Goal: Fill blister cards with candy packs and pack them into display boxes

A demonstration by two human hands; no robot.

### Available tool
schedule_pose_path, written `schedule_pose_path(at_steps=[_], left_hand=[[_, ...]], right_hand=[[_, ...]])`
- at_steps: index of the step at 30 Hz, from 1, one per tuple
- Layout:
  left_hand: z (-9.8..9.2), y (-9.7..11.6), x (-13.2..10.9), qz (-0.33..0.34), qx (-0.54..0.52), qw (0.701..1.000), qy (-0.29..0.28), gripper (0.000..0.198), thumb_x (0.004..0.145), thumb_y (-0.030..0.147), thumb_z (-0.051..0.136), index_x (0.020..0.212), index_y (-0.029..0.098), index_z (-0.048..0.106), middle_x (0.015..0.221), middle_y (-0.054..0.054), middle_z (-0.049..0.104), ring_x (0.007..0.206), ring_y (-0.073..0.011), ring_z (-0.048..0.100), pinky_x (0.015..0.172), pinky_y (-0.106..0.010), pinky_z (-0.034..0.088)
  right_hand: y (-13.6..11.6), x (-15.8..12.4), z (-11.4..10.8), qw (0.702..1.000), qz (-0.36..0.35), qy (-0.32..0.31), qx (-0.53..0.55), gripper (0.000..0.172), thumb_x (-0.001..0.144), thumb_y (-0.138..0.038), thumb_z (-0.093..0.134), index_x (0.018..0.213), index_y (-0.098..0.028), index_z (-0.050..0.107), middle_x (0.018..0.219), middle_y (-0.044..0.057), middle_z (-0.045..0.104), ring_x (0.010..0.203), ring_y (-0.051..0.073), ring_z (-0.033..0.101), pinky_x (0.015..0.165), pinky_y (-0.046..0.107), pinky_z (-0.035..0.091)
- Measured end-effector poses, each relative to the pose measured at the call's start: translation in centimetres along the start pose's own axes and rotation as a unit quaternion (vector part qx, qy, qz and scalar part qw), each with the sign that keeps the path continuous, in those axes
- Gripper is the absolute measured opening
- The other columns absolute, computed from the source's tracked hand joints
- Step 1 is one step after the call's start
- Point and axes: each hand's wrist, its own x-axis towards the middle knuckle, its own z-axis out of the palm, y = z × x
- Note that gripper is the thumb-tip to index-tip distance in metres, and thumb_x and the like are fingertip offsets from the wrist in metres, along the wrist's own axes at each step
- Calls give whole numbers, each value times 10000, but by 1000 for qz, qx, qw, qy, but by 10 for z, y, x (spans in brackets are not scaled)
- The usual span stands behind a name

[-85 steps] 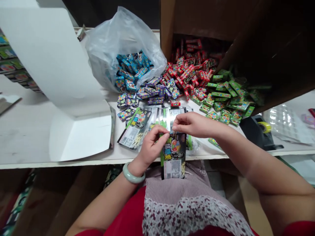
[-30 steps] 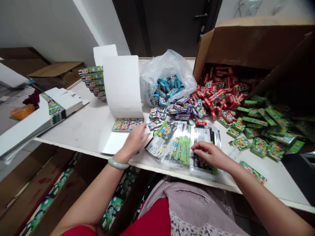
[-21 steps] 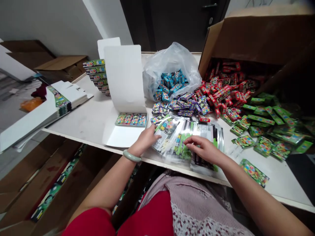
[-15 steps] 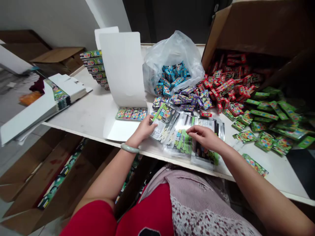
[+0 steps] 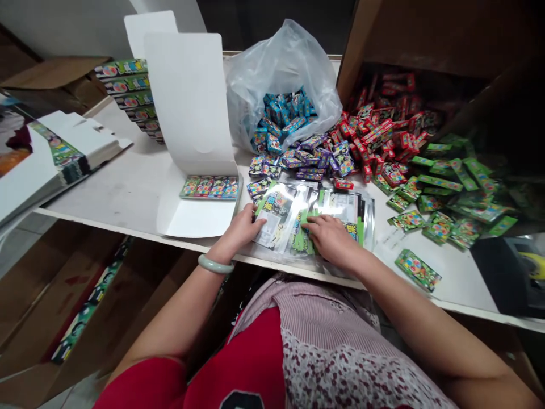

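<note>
Printed plastic bags (image 5: pixel 279 213), black and green with clear parts, lie overlapped in a flat pile at the table's front edge. At the left edge of this pile, my left hand (image 5: pixel 243 228), with a pale bangle on the wrist, holds a bag between thumb and fingers. My right hand (image 5: pixel 334 240) lies palm down on the middle of the pile, fingers slightly bent and pressing on the plastic. Left of the bags stands an open white display box (image 5: pixel 193 218), its tall lid upright and a row of small colourful packets (image 5: pixel 210 187) inside.
Behind the bags are purple boxes (image 5: pixel 313 159), a clear sack (image 5: pixel 293 51) of blue boxes (image 5: pixel 289 113), and red boxes (image 5: pixel 383 139) spilling from a carton (image 5: pixel 409 34). Green boxes (image 5: pixel 443 182) lie right. Stacked display boxes (image 5: pixel 131 99) and folded white card (image 5: pixel 80 133) stand left.
The view has shifted slightly right and down. My right hand has lowered from a pinch over the bags to lie on them. The bags have been drawn closer together; my left hand stays at their left edge.
</note>
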Motion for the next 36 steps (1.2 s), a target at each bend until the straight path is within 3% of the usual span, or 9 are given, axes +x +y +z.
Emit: schedule_pose_path(at_steps=[3,6,10,15,20,27,31,34,36], left_hand=[[4,-6,1,-10,-19,1000,-1,335,746,369,599,1015,187,517,860,-43,611,776,-228,606,712,-359,479],[5,-9,1,-23,-40,999,-1,339,727,391,604,989,193,518,838,-28,602,750,-218,603,696,-354,474],[6,-12,-1,-35,-75,996,13,351,703,410,619,962,193,524,847,-31,605,788,-221,603,727,-360,472],[8,-12,-4,-42,-135,990,22,394,672,435,647,952,185,524,882,-49,636,831,-227,622,736,-359,492],[7,-10,-7,-43,-186,982,17,405,657,448,663,930,184,523,853,-45,649,780,-215,632,689,-344,505],[7,-9,-6,-50,-221,973,32,430,623,439,695,926,182,533,882,-41,650,829,-208,632,747,-333,499],[2,-10,-12,-58,-232,971,32,388,669,470,674,897,178,559,769,-10,635,679,-174,608,616,-283,471],[-1,-5,-18,-51,-237,970,26,326,712,479,636,813,173,581,683,3,602,607,-155,571,570,-267,443],[-2,3,-21,-32,-239,970,15,285,718,448,638,785,173,604,724,-13,614,655,-163,581,604,-276,458]], right_hand=[[8,3,-4,995,8,1,99,407,918,-105,402,1280,-204,557,1323,90,591,1181,264,547,973,411,438],[17,0,-11,986,70,32,150,391,951,-156,384,1323,-179,502,1271,116,625,1145,255,586,939,376,462],[16,-11,-12,990,85,6,113,362,961,-196,392,1288,-190,547,1126,145,681,1031,279,633,850,384,482],[-1,-18,-7,994,89,8,69,404,935,-168,398,1309,-131,547,1100,184,670,1018,300,629,854,404,477],[-4,-18,-6,993,75,20,89,379,933,-180,423,1280,-138,569,1179,146,663,1077,285,599,902,382,462],[2,-20,-6,993,58,23,102,311,924,-199,474,1196,-149,616,1173,114,669,1063,280,590,911,394,456],[5,-19,-10,993,58,20,103,271,930,-215,477,1141,-181,644,1112,113,691,1050,277,604,893,402,469],[4,-15,-20,993,31,55,104,259,937,-218,477,1140,-203,636,1131,95,682,1070,258,593,915,397,466],[0,-8,-27,991,-17,100,84,301,930,-215,495,1217,-223,588,1244,72,630,1163,244,537,992,398,426]])
